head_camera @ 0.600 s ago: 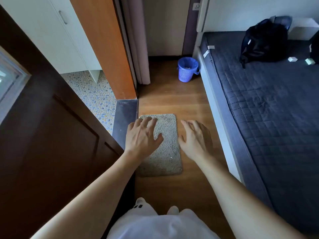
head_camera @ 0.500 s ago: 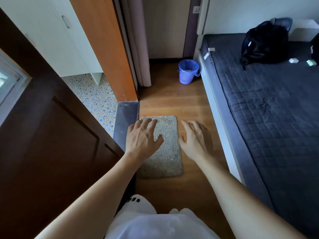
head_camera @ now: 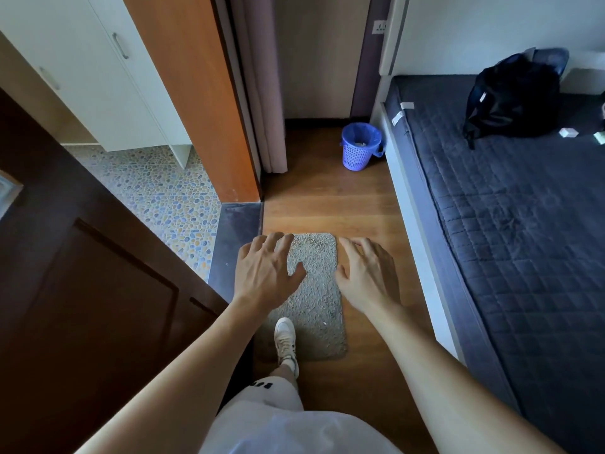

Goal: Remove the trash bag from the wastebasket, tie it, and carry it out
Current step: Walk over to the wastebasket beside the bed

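Note:
A blue lattice wastebasket (head_camera: 359, 152) stands on the wooden floor at the far end of the aisle, against the bed's corner. A blue trash bag (head_camera: 369, 130) lines it, folded over the rim, with some pale trash inside. My left hand (head_camera: 264, 269) and my right hand (head_camera: 367, 269) are stretched out in front of me, palms down, fingers spread, holding nothing. Both hover over a beige mat, well short of the wastebasket.
A beige mat (head_camera: 314, 299) lies on the wooden floor; my white shoe (head_camera: 285, 342) steps on its near edge. A dark wooden door (head_camera: 82, 306) stands open at left, a bed (head_camera: 523, 224) with a black backpack (head_camera: 514, 96) at right. A curtain (head_camera: 262, 93) hangs beside the orange panel.
I have stepped forward: a foot in a white shoe has come onto the mat and the wastebasket appears nearer. Both hands stay open and spread as before.

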### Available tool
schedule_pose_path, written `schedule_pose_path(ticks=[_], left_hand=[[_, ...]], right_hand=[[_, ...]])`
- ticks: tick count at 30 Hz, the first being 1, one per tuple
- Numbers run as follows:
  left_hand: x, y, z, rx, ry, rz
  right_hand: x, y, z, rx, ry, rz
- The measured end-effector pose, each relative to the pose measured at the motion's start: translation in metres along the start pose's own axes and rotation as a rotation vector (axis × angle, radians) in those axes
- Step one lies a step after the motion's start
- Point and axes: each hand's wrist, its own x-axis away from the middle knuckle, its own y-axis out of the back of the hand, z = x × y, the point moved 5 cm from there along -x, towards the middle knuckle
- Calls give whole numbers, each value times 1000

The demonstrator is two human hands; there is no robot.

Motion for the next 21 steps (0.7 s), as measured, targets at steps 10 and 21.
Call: schedule_pose_path(ticks=[10, 21], left_hand=[[-155, -3, 63, 21, -26, 8], [-292, 1, 96, 42, -69, 10]], right_hand=[[-159, -9, 21, 87, 7, -37], [-284, -16, 27, 116, -18, -47]])
